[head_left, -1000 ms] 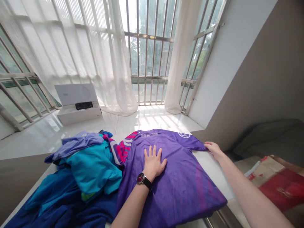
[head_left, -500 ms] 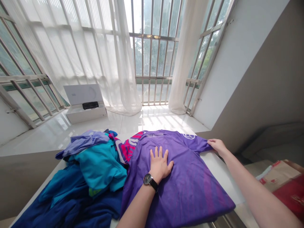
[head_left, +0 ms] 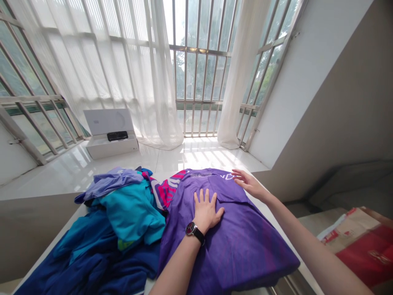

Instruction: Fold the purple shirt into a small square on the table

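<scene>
A purple T-shirt (head_left: 239, 241) lies spread on a white table, white lettering near its collar. Its right sleeve is folded inward over the body, while the pink-and-white striped left sleeve (head_left: 167, 190) sticks out to the left. Flat on the shirt's middle rests my left hand (head_left: 207, 210), fingers spread, with a black-strapped watch (head_left: 194, 232) on the wrist. My right hand (head_left: 249, 184) hovers at the folded right shoulder, fingers extended and apart, holding nothing; whether it touches the fabric I cannot tell.
Left of the shirt is a heap of clothes (head_left: 132, 213) in teal, navy and lilac. On the sill stands an open white box (head_left: 112, 146) with a black device (head_left: 117, 136) in it. A red-and-tan bag (head_left: 365, 246) sits at the lower right. Barred windows and sheer curtains (head_left: 129, 73) rise behind.
My right hand has brought the right sleeve inward onto the shirt's body and let go of it. My left hand has stayed in place on the shirt.
</scene>
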The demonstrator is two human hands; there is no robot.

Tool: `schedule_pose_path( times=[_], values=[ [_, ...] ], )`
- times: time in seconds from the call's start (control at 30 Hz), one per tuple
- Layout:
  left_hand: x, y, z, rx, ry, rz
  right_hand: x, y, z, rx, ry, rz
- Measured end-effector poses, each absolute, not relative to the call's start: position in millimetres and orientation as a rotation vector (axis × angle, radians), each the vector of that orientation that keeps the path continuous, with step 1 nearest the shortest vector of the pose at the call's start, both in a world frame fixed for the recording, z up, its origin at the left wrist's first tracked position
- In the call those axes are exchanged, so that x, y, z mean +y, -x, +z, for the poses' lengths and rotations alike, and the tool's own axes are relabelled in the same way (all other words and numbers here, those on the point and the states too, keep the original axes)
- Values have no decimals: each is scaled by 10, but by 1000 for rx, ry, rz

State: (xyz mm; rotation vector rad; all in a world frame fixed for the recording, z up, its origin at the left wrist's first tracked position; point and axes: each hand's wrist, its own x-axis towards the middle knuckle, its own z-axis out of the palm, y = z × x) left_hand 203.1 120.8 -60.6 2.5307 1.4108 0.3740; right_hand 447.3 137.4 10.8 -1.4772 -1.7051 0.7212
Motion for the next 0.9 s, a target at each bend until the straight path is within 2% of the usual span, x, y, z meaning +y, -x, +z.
schedule_pose_path(
  times=[0.27,0.53,0.63,0.7,0.9],
  values=[
    [1210,-2031,-618,1420,-2551,374,479,-4838,-479,-1808,1929,187],
    [1222,-2025,-564,1455,-2584,275,-670,-5091,-560,-1243,2183,100],
    [1267,-2088,-465,1495,-2586,220,-1276,-5090,-777,-865,2268,224],
    [1318,-2211,-367,1447,-2652,262,-1544,-4969,-998,-720,2124,362],
    [1567,-2937,-117,1058,-2830,257,-1504,-4577,-1449,-650,1686,568]
  ],
)
